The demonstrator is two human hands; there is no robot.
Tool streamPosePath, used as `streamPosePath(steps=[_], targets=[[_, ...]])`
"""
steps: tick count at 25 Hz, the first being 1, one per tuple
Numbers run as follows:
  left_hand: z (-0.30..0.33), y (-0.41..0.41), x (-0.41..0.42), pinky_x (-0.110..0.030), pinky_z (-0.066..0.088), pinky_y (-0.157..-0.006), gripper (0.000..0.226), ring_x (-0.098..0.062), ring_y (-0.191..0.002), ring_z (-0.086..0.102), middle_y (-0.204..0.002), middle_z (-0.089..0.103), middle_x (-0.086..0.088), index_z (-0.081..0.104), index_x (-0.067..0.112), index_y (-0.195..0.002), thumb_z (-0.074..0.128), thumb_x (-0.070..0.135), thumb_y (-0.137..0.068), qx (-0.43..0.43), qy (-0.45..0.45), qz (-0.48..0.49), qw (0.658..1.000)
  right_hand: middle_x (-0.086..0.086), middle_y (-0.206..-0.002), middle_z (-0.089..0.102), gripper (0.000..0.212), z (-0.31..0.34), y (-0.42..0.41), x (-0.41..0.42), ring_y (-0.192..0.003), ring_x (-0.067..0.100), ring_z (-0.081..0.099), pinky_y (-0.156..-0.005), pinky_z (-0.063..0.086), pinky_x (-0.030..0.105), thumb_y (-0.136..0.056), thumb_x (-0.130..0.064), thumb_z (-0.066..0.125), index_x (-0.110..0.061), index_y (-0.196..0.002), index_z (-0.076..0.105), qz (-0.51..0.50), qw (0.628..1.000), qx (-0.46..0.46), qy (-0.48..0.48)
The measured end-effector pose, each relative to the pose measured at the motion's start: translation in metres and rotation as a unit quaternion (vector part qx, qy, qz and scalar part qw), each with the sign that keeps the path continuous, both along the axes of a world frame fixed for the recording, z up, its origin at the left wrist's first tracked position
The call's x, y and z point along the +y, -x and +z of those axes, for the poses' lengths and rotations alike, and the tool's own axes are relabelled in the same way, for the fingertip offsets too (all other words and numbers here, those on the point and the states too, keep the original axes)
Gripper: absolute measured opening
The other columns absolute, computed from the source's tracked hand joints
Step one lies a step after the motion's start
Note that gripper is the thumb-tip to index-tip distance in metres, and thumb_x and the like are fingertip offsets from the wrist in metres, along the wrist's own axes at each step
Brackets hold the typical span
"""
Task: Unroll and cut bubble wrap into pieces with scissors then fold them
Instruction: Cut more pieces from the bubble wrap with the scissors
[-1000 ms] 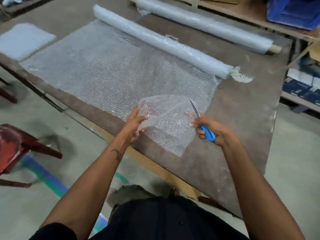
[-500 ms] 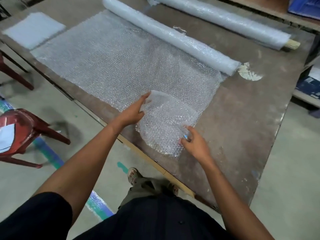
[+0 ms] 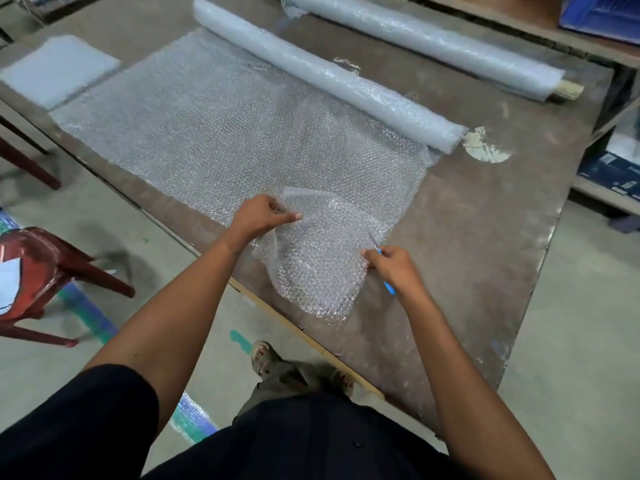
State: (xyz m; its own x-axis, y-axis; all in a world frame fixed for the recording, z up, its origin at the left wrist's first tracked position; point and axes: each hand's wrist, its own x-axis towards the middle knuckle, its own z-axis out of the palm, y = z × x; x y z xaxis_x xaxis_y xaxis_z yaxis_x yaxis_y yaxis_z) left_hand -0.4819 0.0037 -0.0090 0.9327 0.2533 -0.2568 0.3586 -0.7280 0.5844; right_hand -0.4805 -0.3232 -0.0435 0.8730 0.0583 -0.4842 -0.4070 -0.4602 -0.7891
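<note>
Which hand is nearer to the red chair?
Left. The left hand is nearer the red chair; the right hand, holding scissors, is farther.

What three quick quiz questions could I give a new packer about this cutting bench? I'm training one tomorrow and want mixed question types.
1. True or false: the scissors lie on the table, untouched.
2. Multiple choice: the left hand grips A) the partly unrolled roll, B) the cut piece of bubble wrap, C) the red chair.
3. Fill in: besides the partly unrolled roll, a ____ roll lies farther back on the table.

Key: 1. False, the right hand holds them, along with the piece's right edge. 2. B. 3. second.
</note>
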Motion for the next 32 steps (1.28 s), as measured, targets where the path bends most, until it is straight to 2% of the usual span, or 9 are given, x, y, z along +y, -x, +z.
streamPosePath(steps=[2,5,8,10,15,19,22,26,32], targets=[[0.000,-0.004,-0.001,-0.031,0.035,-0.060,0.046,-0.013,-0.061,0.057,-0.068,0.064,0.002,0.073,0.017,-0.087,0.084,0.062,-0.081,-0.019,-0.017,-0.013,1.000,-0.001,-0.075,0.075,0.014,0.000,-0.009,0.005,-0.074,0.019,0.069,-0.066,0.054,0.029,-0.090,-0.028,0.083,-0.014,-0.091,0.079,-0.026,1.000,0.007,-0.014],[0.003,-0.009,-0.004,-0.030,0.035,-0.061,0.028,-0.007,-0.057,0.051,-0.072,0.059,0.008,0.076,0.025,-0.114,0.079,0.044,-0.094,-0.078,0.043,-0.072,0.993,-0.002,-0.082,0.080,0.007,-0.004,-0.013,0.005,-0.084,0.023,0.077,-0.077,0.060,0.038,-0.089,-0.028,0.082,-0.024,-0.083,0.078,-0.030,0.999,-0.012,0.014],[0.005,-0.012,-0.001,-0.033,0.059,-0.080,0.045,-0.014,-0.087,0.074,-0.121,0.070,0.006,0.065,0.027,-0.138,0.070,0.050,-0.100,-0.092,0.116,-0.108,0.983,-0.009,-0.080,0.078,0.014,-0.005,-0.006,-0.001,-0.078,0.015,0.071,-0.073,0.053,0.032,-0.092,-0.029,0.079,-0.029,-0.079,0.077,-0.075,0.997,-0.030,0.004],[-0.002,-0.017,0.001,-0.043,0.054,-0.103,0.060,-0.026,-0.115,0.070,-0.148,0.061,-0.001,0.053,0.026,-0.151,0.065,0.057,-0.101,-0.086,0.071,-0.086,0.990,-0.008,-0.078,0.077,0.015,-0.005,-0.004,-0.004,-0.074,0.014,0.067,-0.072,0.051,0.032,-0.093,-0.035,0.077,-0.027,-0.081,0.077,-0.101,0.994,-0.034,0.013],[-0.002,-0.028,-0.012,-0.040,0.046,-0.109,0.070,-0.011,-0.120,0.067,-0.163,0.047,-0.002,0.033,0.031,-0.163,0.069,0.031,-0.103,-0.073,0.025,-0.083,0.994,-0.009,-0.069,0.067,0.019,0.005,-0.004,0.002,-0.062,0.013,0.060,-0.055,0.039,0.027,-0.096,-0.036,0.071,-0.021,-0.085,0.072,-0.043,0.989,-0.053,0.129],[-0.014,-0.029,-0.006,-0.044,0.049,-0.104,0.094,-0.035,-0.134,0.057,-0.151,0.055,-0.018,0.020,0.019,-0.166,0.080,0.029,-0.095,-0.016,-0.003,-0.059,0.998,-0.003,-0.083,0.066,0.014,0.009,-0.001,0.008,-0.079,0.024,0.060,-0.068,0.040,0.030,-0.094,-0.034,0.067,-0.021,-0.098,0.072,-0.021,0.976,-0.060,0.207],[-0.024,-0.022,0.000,-0.040,0.051,-0.089,0.081,-0.033,-0.121,0.065,-0.137,0.063,-0.018,0.030,0.017,-0.159,0.078,0.038,-0.096,-0.034,-0.016,-0.036,0.999,-0.005,-0.090,0.064,0.018,0.010,0.001,0.008,-0.085,0.024,0.059,-0.074,0.041,0.031,-0.093,-0.038,0.065,-0.025,-0.104,0.072,-0.019,0.969,-0.070,0.238],[-0.027,-0.011,0.014,-0.035,0.040,-0.062,0.057,-0.022,-0.077,0.067,-0.087,0.069,-0.002,0.047,0.017,-0.128,0.074,0.054,-0.094,-0.026,-0.031,-0.031,0.999,-0.004,-0.096,0.066,0.022,0.011,0.001,0.004,-0.087,0.023,0.057,-0.076,0.040,0.032,-0.094,-0.042,0.064,-0.026,-0.109,0.067,-0.010,0.962,-0.080,0.259],[-0.031,0.009,0.037,-0.030,0.041,-0.058,0.042,-0.009,-0.066,0.064,-0.084,0.071,-0.002,0.058,0.014,-0.113,0.081,0.042,-0.092,-0.002,-0.003,-0.030,1.000,-0.001,-0.112,0.075,0.030,0.008,0.003,0.000,-0.108,0.029,0.069,-0.083,0.047,0.034,-0.094,-0.048,0.069,-0.028,-0.117,0.069,-0.014,0.969,-0.086,0.230]])
